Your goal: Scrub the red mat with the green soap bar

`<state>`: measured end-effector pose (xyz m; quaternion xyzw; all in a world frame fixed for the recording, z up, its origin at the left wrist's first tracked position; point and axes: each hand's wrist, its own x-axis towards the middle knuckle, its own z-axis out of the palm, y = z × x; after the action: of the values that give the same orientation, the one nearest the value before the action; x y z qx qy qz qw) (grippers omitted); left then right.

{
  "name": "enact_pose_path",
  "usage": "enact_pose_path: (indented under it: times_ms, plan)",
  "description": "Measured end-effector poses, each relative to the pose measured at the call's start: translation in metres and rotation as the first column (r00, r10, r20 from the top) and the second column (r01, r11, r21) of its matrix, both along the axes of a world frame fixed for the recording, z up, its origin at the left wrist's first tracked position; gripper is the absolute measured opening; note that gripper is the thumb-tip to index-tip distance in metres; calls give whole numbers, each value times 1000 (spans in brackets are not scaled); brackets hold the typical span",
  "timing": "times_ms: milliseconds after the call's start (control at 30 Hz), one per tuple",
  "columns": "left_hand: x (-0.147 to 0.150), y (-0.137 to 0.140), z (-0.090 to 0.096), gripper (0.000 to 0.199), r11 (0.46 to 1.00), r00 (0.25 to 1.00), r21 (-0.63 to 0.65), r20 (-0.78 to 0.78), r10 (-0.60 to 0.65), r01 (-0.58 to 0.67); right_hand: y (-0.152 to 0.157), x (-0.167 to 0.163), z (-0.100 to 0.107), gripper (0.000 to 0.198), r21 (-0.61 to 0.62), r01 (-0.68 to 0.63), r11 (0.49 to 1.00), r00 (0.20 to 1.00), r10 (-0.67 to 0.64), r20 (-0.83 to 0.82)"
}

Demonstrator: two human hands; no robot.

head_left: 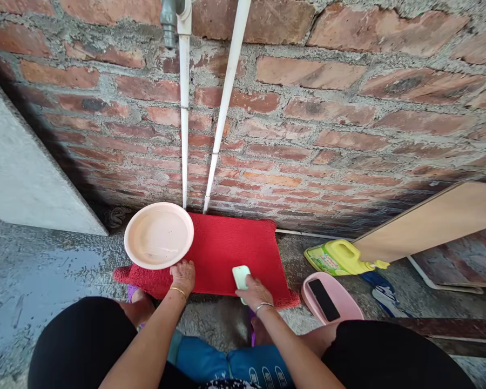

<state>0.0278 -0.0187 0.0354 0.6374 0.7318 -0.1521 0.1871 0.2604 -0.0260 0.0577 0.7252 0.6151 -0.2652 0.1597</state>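
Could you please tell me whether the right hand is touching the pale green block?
Touching: the head view shows the right hand gripping the pale green block at its near end.

At ten o'clock the basin (160, 236) hides part of the red mat (235, 243); the right hand (258, 294) covers one end of the pale green block (240, 274). I can't read the label (327, 260) at four. At eleven, the grey fitting (169, 24) is cut off above.

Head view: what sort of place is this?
Probably a rough washing area, perhaps at a home: white pipes run down a bare brick wall, the concrete floor looks wet at left, and a pale basin sits on a red mat.
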Motion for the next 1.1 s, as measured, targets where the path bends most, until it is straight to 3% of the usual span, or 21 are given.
enact_pose_path:
  times_ms: [100, 200, 300, 467, 567, 667, 800, 900, 1000, 1100]
  plan:
    - [1, 0, -5, 43, 1000, 1000, -7, 12, -16, 16, 4, 45, 11, 45, -46, 115, 992, 988, -110, 107]
    - [1, 1, -8, 43, 1000, 1000, -21, 23, -16, 17, 6, 59, 16, 47, -70, 188, 980, 971, -175, 162]
    - [1, 2, -8, 43, 999, 1000, -26, 12, -19, 19, 3, 31, 14, 47, -51, 116, 992, 988, -110, 107]
    - [3, 3, 1, 42, 999, 999, -34, -11, -33, 32, -9, -57, 4, 43, 6, -159, 987, 986, 159, -56]
    - [4, 3, 5, 44, 998, 999, -47, -13, -41, 40, -12, -78, -2, 43, 13, -242, 970, 967, 243, -82]
    - [4, 4, 5, 45, 998, 999, -52, -21, -41, 40, -11, -54, -7, 46, 3, -204, 979, 978, 204, -50]
    - [5, 6, 1, 43, 998, 999, -47, -17, -31, 30, -7, 25, -5, 47, -44, 0, 999, 998, 3, 70]
    - [7, 7, -1, 43, 999, 1000, -43, -14, -21, 20, -3, 72, 4, 46, -82, 158, 984, 972, -139, 192]
    - [8, 7, -2, 43, 999, 1000, -38, -11, -19, 19, 1, 72, 13, 45, -57, 181, 982, 965, -165, 205]
    - [7, 4, -3, 42, 999, 1000, -34, -9, -9, 9, 5, 26, 16, 43, -6, 36, 999, 995, -36, 98]
